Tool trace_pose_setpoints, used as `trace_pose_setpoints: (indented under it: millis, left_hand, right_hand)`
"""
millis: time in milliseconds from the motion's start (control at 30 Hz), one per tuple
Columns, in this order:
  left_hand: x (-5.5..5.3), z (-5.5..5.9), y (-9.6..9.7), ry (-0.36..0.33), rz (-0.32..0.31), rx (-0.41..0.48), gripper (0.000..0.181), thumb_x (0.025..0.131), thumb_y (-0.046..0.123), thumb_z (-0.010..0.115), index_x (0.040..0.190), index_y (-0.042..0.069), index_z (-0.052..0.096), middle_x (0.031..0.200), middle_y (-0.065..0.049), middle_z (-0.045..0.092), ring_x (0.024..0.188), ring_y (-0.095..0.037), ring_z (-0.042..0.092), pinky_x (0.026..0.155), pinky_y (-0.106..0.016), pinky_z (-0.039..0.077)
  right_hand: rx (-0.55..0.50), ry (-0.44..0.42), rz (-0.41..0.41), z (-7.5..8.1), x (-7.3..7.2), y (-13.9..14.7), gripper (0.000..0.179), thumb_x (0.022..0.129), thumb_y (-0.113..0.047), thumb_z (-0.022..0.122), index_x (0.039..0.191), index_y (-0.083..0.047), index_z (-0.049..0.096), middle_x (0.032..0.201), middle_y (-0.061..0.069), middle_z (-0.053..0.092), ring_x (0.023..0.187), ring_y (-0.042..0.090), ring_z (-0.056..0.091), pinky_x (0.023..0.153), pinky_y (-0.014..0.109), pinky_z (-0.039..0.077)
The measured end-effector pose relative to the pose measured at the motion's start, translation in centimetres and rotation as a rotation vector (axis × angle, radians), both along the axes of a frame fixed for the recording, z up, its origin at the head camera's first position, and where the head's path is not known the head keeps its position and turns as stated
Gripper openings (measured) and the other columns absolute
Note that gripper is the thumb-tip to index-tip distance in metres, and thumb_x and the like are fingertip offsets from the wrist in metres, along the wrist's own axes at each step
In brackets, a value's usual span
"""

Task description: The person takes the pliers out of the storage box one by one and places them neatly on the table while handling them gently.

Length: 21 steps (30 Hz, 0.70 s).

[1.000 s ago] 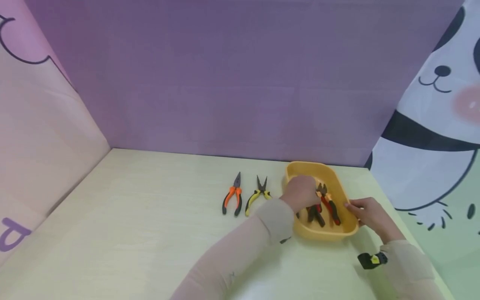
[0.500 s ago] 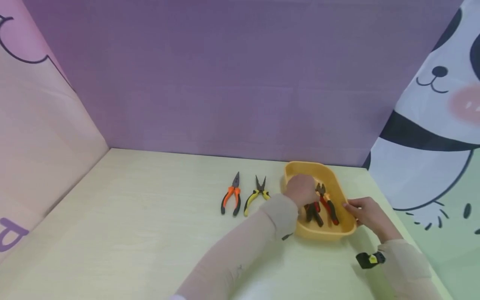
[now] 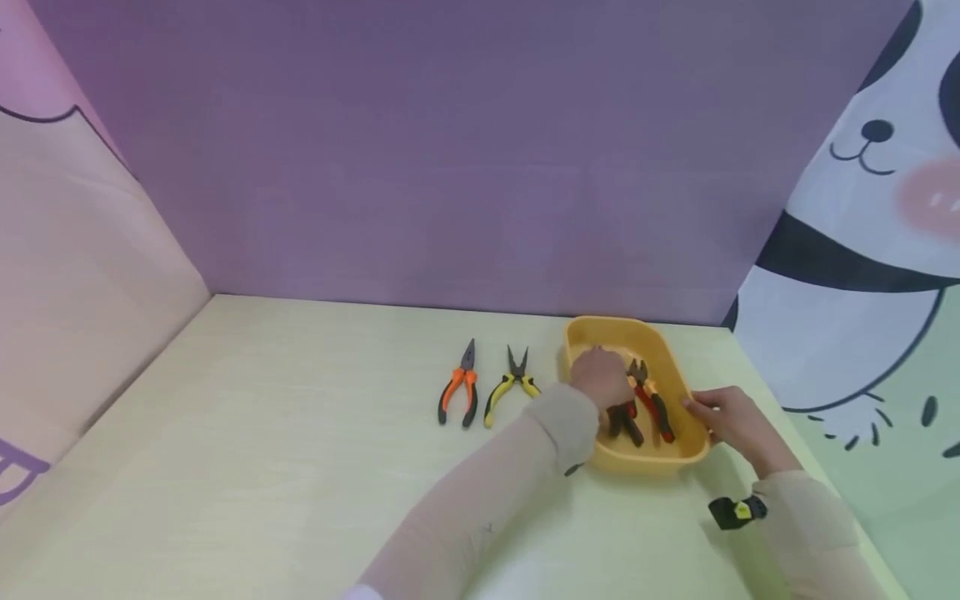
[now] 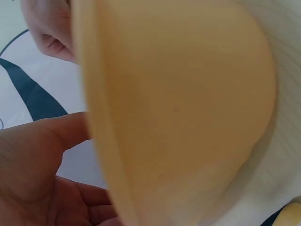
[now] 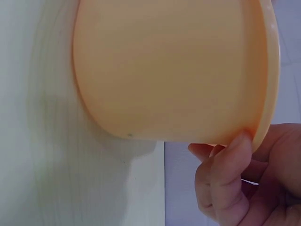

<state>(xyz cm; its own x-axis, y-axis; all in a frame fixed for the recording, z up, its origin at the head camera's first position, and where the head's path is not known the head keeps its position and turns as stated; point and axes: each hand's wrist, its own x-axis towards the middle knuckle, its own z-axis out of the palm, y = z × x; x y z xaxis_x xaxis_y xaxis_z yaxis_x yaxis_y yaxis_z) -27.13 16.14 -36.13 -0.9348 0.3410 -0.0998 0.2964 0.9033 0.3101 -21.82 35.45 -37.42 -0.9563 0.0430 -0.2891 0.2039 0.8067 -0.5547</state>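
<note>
A yellow plastic tray (image 3: 652, 464) stands at the right of the table, with several pliers inside. My right hand (image 3: 738, 427) pinches its right rim; in the right wrist view the thumb (image 5: 237, 153) presses on the outer wall. My left hand (image 3: 600, 375) reaches over the left rim into the tray. In the left wrist view the left fingers pass behind the rim, so I cannot tell what they hold. Red-and-black pliers (image 3: 657, 408) lie in the tray's right half. Beside my left hand dark handles (image 3: 627, 425) with a bit of red show.
Left of the tray, orange-handled long-nose pliers (image 3: 459, 377) lie on the pale table (image 3: 300, 433). Yellow-handled long-nose pliers (image 3: 517, 378) lie between these and the tray, partly behind the left sleeve (image 3: 510, 483). A purple backdrop (image 3: 480, 167) rises behind the table.
My left hand and sleeve have shifted slightly right, further into the tray. My right hand keeps its place on the rim. The head view has tilted a little.
</note>
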Motion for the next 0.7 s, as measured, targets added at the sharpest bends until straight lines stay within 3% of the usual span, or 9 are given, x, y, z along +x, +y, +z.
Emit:
trace_pose_setpoints:
  millis: [133,300,700]
  left_hand:
    - [-0.05,-0.27,0.5,-0.005,0.033,-0.068,0.031,0.081,0.049,0.066,0.092,0.021,0.07,0.103,0.008,0.065,0.09,-0.007,0.056,0.075,-0.021,0.044]
    - [0.03,-0.56,0.81,-0.04,0.046,-0.129,0.049,0.082,0.064,0.058,0.106,0.023,0.069,0.104,0.008,0.064,0.086,-0.006,0.057,0.067,-0.021,0.046]
    - [-0.02,-0.96,1.13,-0.018,0.018,-0.152,0.051,0.082,0.069,0.052,0.093,0.022,0.071,0.094,0.009,0.066,0.076,-0.006,0.058,0.057,-0.023,0.044]
  right_hand:
    - [-0.002,0.009,-0.003,-0.01,-0.09,-0.13,0.05,0.099,-0.027,0.049,0.127,0.014,0.047,0.102,0.023,0.066,0.071,0.016,0.061,0.066,0.033,0.053]
    - [0.001,0.016,-0.001,0.07,-0.16,-0.29,0.048,0.099,-0.025,0.049,0.127,0.014,0.047,0.1,0.022,0.066,0.069,0.015,0.061,0.064,0.032,0.053]
    - [-0.011,0.042,0.012,-0.03,0.16,-0.11,0.046,0.099,-0.024,0.048,0.126,0.015,0.048,0.1,0.023,0.066,0.069,0.016,0.062,0.063,0.032,0.053]
